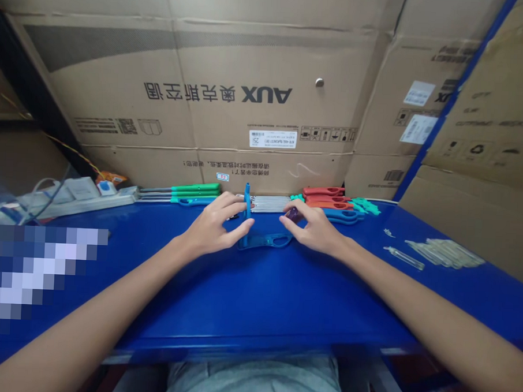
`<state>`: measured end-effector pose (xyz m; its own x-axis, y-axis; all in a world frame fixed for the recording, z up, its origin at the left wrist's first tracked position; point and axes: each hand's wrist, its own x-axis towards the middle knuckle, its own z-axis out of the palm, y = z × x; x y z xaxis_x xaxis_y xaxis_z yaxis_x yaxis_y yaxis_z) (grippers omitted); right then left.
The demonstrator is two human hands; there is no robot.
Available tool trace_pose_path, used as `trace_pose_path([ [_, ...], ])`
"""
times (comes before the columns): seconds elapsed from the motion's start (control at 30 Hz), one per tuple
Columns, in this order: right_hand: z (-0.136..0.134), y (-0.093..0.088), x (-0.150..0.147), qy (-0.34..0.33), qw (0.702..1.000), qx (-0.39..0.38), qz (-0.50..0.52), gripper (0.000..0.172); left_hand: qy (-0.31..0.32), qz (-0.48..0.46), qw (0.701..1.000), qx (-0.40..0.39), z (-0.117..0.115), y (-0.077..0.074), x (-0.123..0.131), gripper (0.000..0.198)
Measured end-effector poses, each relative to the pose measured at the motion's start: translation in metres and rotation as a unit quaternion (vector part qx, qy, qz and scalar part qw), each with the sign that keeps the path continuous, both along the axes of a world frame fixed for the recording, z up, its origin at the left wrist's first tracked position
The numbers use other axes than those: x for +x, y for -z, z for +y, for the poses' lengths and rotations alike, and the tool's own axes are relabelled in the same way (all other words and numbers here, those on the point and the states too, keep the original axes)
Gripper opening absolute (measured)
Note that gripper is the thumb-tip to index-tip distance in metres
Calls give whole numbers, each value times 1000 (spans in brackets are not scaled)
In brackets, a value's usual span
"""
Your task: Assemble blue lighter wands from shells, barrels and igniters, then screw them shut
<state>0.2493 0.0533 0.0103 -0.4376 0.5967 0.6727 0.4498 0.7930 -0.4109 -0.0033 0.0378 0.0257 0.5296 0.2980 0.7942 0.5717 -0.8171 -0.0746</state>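
Two bare hands are seen at the blue bench [248, 299], with no co-worker's hands in view. The left hand [210, 228] is curled, its left fingers [233, 203] closed around an upright blue plastic handle [246, 210], which is pinched against the thumb. The right hand [314, 230] is held just right of that handle, its right fingers [306, 212] clenched in a pinch on one small dark purple translucent part [293, 215]; its exact shape is partly hidden by the fingers.

One blue plastic frame [263, 241] lies flat on the bench directly below and between both sets of fingers. A row of thin metal rods [265, 203] lies just beyond the fingers; the count is too fine to tell. Left of the left fingers, three green-handled long tools [196, 188] lie side by side, with one blue-handled tool [196, 201] in front. Right of the right fingers, three red handles [324, 196] are stacked beside a blue handle [342, 216] and small teal parts [365, 206]. Well right of the fingers, clear plastic tubes [441, 253] are laid in a group, one tube [404, 258] apart. A white power strip [79, 202] is placed far left of the fingers, against a large AUX cardboard carton [230, 119] behind the bench.
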Motion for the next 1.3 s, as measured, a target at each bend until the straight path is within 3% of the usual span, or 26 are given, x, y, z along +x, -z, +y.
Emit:
trace_pose_path([
  [0.77,-8,-1,3,-6,1000,22,6,9,-8,34,998,-56,-2,6,3,46],
  [1.17,-15,-1,-2,-21,996,67,46,12,45,40,998,-33,-8,6,7,26],
  [1.3,-13,3,-3,-33,997,54,35,10,84,60,993,-62,-9,5,7,20],
])
